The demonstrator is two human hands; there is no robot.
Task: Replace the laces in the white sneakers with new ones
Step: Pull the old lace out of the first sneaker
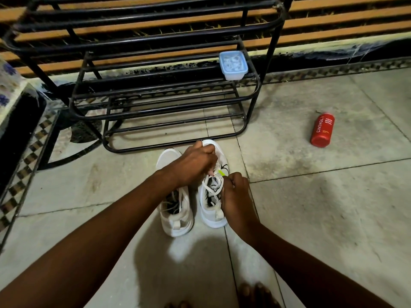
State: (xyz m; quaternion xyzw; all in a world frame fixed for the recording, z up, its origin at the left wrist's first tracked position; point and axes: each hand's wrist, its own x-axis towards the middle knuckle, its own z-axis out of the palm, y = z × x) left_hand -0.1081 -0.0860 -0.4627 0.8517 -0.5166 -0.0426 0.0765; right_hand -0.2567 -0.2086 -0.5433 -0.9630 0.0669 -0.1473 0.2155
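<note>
On the tiled floor both sneakers are laced — I see my left hand and right hand pinching, it seems, the right sneaker's lace, so replacing is barely begun.

Dim indoor light falls from above and behind the camera, casting a broad soft shadow across the tiled floor in the foreground. The white sneakers glow, nearly overexposed. Wide-angle distortion bows the black metal rack; the bottom edge blurs into darkness.
</note>
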